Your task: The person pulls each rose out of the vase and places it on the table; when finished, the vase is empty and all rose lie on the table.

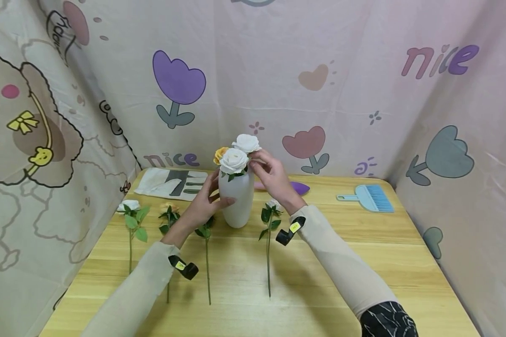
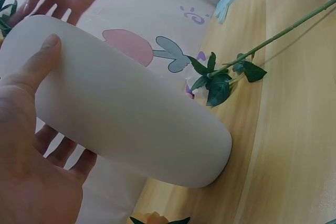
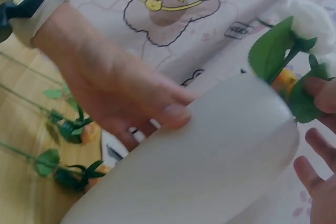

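Note:
A white vase [image 1: 237, 201] stands upright on the table with two white roses, a front one [image 1: 234, 161] and a rear one [image 1: 246, 142], and a yellow rose [image 1: 220, 155] in its mouth. My left hand [image 1: 200, 206] grips the vase from the left side, its thumb [image 2: 44, 61] across the near wall and the other fingers around the far side. At the vase's mouth, my right hand [image 1: 274, 175] pinches at a white rose close beneath its bloom, by a green leaf [image 3: 304, 98]. The lower stems are hidden inside the vase.
Several loose roses lie on the table [image 1: 320, 276]: a white one [image 1: 129, 206] at far left, others beside my left forearm, another [image 1: 271, 217] right of the vase. Behind are a white-and-grey cloth item [image 1: 168, 182], a purple object [image 1: 299, 188] and a light-blue brush [image 1: 373, 199].

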A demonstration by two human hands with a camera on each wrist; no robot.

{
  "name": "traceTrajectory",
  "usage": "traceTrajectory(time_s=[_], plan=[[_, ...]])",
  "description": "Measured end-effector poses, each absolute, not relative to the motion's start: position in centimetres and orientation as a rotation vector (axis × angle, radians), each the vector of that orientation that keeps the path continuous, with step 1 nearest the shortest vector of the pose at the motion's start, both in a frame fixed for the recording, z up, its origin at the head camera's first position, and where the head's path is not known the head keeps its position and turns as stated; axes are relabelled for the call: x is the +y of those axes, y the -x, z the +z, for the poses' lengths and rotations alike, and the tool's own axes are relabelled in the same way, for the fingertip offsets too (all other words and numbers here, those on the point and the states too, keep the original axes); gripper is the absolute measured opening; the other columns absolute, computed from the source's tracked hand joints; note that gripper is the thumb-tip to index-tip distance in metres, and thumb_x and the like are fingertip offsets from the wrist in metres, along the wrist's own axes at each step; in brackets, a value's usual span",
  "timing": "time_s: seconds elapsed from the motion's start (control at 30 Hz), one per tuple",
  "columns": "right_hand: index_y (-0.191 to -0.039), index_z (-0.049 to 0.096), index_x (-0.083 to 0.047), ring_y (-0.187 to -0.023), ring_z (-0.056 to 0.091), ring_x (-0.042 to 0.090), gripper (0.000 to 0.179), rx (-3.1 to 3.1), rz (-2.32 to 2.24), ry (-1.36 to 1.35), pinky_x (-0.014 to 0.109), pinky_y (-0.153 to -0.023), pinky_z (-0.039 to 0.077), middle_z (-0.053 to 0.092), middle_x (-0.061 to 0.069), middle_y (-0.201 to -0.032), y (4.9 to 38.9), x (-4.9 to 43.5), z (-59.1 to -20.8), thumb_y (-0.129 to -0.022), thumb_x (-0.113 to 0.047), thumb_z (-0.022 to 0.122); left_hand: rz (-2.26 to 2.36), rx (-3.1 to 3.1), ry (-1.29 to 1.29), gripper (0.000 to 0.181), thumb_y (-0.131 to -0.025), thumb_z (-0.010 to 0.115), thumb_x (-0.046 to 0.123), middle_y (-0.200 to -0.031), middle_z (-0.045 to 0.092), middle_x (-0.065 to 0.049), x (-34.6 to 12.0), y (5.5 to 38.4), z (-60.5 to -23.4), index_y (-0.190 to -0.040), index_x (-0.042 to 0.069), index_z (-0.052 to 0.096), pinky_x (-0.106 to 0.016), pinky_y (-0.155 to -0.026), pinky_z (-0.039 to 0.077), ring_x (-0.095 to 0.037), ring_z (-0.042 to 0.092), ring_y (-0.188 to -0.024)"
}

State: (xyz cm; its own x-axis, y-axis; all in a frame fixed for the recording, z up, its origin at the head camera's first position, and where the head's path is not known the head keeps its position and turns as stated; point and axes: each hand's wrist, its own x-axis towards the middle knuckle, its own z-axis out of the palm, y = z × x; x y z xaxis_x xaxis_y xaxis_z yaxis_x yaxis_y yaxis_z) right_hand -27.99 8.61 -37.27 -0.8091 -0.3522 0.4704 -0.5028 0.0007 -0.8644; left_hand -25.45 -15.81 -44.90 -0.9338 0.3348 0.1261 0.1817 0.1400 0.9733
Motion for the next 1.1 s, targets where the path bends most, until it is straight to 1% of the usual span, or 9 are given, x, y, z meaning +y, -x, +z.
traceTrajectory(time_s=[0.1, 0.2, 0.27, 0.47, 0.57, 0.7, 0.8, 0.97, 1.1], plan=[[-0.134, 0.065, 0.011, -0.139, 0.060, 0.031, 0.028, -2.081, 1.948, -0.882, 0.045, -0.120, 0.052, 0.061, 0.024, -0.145, 28.1, 8.5, -36.6, -0.112, -0.002, 0.054, 1.922, 2.275, -0.522, 0.098, -0.104, 0.078, 0.023, -0.178, 0.026, -0.015, -15.8, 25.5, -44.9, -0.175, 0.031, 0.011, -0.067, -0.133, 0.028, -0.042, 0.030, -0.164], [-0.138, 0.064, 0.006, -0.139, 0.062, 0.030, 0.030, -2.046, 1.924, -0.870, 0.044, -0.121, 0.052, 0.063, 0.022, -0.145, 28.2, 8.5, -35.9, -0.112, -0.003, 0.054, 1.922, 2.276, -0.522, 0.097, -0.104, 0.078, 0.023, -0.178, 0.027, -0.014, -15.8, 25.5, -45.0, -0.175, 0.031, 0.013, -0.067, -0.133, 0.029, -0.041, 0.030, -0.164], [-0.143, 0.063, 0.004, -0.138, 0.062, 0.031, 0.032, -2.018, 1.902, -0.877, 0.043, -0.120, 0.052, 0.061, 0.019, -0.149, 28.1, 8.5, -35.5, -0.113, -0.003, 0.054, 1.919, 2.270, -0.510, 0.095, -0.104, 0.078, 0.024, -0.177, 0.028, -0.013, -15.8, 25.5, -45.0, -0.174, 0.033, 0.015, -0.066, -0.132, 0.031, -0.040, 0.030, -0.164], [-0.149, 0.059, 0.003, -0.133, 0.065, 0.036, 0.038, -1.860, 1.878, -0.847, 0.038, -0.107, 0.061, 0.051, 0.014, -0.158, 28.0, 8.8, -34.0, -0.111, 0.002, 0.053, 1.904, 2.271, -0.483, 0.095, -0.103, 0.079, 0.030, -0.178, 0.029, -0.011, -15.7, 25.4, -44.9, -0.173, 0.035, 0.016, -0.065, -0.132, 0.032, -0.041, 0.031, -0.164], [-0.149, 0.058, 0.004, -0.127, 0.068, 0.032, 0.039, -1.764, 1.893, -0.791, 0.035, -0.102, 0.064, 0.051, 0.012, -0.158, 28.1, 9.2, -33.4, -0.110, 0.004, 0.054, 1.898, 2.283, -0.481, 0.097, -0.103, 0.080, 0.031, -0.179, 0.028, -0.011, -15.7, 25.4, -44.8, -0.174, 0.035, 0.014, -0.066, -0.132, 0.031, -0.042, 0.031, -0.164], [-0.148, 0.058, 0.005, -0.120, 0.069, 0.020, 0.040, -1.650, 1.899, -0.703, 0.031, -0.102, 0.064, 0.054, 0.010, -0.156, 28.3, 9.9, -32.7, -0.108, 0.007, 0.056, 1.890, 2.285, -0.476, 0.096, -0.103, 0.079, 0.031, -0.179, 0.027, -0.011, -15.6, 25.3, -44.7, -0.174, 0.035, 0.014, -0.066, -0.132, 0.032, -0.043, 0.031, -0.164], [-0.149, 0.058, 0.003, -0.117, 0.070, 0.016, 0.041, -1.576, 1.907, -0.626, 0.029, -0.102, 0.063, 0.056, 0.007, -0.153, 28.4, 10.6, -32.2, -0.107, 0.006, 0.059, 1.895, 2.287, -0.476, 0.097, -0.103, 0.080, 0.030, -0.179, 0.027, -0.011, -15.6, 25.3, -44.8, -0.174, 0.036, 0.014, -0.066, -0.132, 0.031, -0.043, 0.031, -0.164], [-0.148, 0.062, -0.005, -0.115, 0.069, 0.017, 0.042, -1.497, 1.920, -0.494, 0.027, -0.098, 0.062, 0.062, 0.006, -0.145, 28.5, 12.1, -31.2, -0.107, 0.003, 0.062, 1.912, 2.282, -0.489, 0.097, -0.104, 0.079, 0.025, -0.179, 0.026, -0.013, -15.7, 25.4, -45.0, -0.175, 0.033, 0.013, -0.065, -0.134, 0.027, -0.041, 0.029, -0.165], [-0.148, 0.062, -0.009, -0.112, 0.069, 0.020, 0.042, -1.446, 1.932, -0.449, 0.029, -0.096, 0.063, 0.064, 0.007, -0.138, 28.4, 13.5, -30.7, -0.107, 0.003, 0.063, 1.924, 2.274, -0.499, 0.096, -0.104, 0.078, 0.023, -0.179, 0.026, -0.013, -15.7, 25.4, -45.0, -0.175, 0.033, 0.013, -0.064, -0.135, 0.027, -0.041, 0.030, -0.164]])
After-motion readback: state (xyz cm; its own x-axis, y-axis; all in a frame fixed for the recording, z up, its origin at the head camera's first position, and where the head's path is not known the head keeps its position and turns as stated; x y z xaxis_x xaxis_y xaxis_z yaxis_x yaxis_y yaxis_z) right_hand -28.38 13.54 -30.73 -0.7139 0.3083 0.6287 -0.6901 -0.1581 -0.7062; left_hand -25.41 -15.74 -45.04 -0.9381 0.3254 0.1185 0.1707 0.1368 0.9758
